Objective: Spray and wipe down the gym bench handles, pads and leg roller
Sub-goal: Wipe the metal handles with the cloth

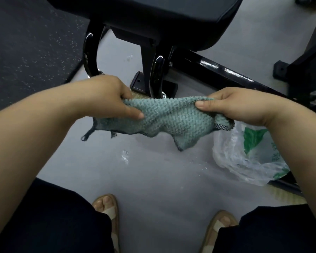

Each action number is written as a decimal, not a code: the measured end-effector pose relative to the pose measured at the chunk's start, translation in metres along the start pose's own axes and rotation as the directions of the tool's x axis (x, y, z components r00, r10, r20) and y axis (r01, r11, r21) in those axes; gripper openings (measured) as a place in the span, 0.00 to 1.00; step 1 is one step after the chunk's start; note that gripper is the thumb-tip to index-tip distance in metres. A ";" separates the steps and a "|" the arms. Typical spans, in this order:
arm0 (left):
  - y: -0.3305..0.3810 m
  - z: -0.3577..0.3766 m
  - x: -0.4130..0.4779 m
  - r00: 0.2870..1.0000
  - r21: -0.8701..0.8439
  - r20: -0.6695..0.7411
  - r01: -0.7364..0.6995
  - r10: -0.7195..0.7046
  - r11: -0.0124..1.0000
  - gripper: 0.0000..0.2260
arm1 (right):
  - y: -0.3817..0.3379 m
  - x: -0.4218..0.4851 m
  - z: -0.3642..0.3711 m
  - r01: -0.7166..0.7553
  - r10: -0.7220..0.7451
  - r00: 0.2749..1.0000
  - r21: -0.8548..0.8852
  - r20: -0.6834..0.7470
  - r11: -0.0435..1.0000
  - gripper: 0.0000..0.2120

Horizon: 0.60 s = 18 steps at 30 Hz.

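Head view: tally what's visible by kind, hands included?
hands: 2 (left hand, right hand)
teal cloth: 1
plastic bag: 1
sandals: 2
bench pad: 1
total: 7

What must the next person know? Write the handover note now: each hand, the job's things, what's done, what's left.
Left hand: grips the left edge of the green cloth.
Right hand: pinches its right edge, so the cloth hangs spread between both hands above the floor.
Bench pad is ahead, with the black frame under it. A plastic bag lies on the floor beneath the right arm. No spray bottle is in view.
Done: cannot tell.
Left: treat the pads, handles and leg roller as unwiped.
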<state>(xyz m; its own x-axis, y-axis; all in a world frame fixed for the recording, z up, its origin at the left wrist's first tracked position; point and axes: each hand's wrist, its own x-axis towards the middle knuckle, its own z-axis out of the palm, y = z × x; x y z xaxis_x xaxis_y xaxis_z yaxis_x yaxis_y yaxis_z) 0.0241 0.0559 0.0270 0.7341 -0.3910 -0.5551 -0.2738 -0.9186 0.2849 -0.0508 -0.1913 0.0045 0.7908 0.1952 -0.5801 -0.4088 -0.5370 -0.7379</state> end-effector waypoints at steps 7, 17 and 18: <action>0.026 0.026 0.007 0.998 0.149 0.066 -0.023 0.013 0.989 0.18 | 0.004 0.032 0.050 -0.108 0.208 0.908 0.277 -0.364 0.955 0.17; 0.018 0.039 0.013 0.901 -0.268 0.422 0.018 0.101 0.963 0.12 | 0.022 0.053 0.084 -0.106 0.483 0.792 0.695 -0.373 0.711 0.07; 0.009 0.038 0.021 0.948 -0.226 0.314 0.026 0.048 0.974 0.12 | 0.027 0.058 0.078 -0.082 0.449 0.761 0.618 -0.469 0.782 0.08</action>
<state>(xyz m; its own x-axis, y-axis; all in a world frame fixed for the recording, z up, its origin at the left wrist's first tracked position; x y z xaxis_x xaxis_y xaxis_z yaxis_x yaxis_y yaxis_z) 0.0136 0.0368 -0.0116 0.4878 -0.4328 -0.7581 -0.1070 -0.8916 0.4401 -0.0521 -0.1303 -0.0763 0.6312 -0.4774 -0.6113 -0.6656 0.0711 -0.7429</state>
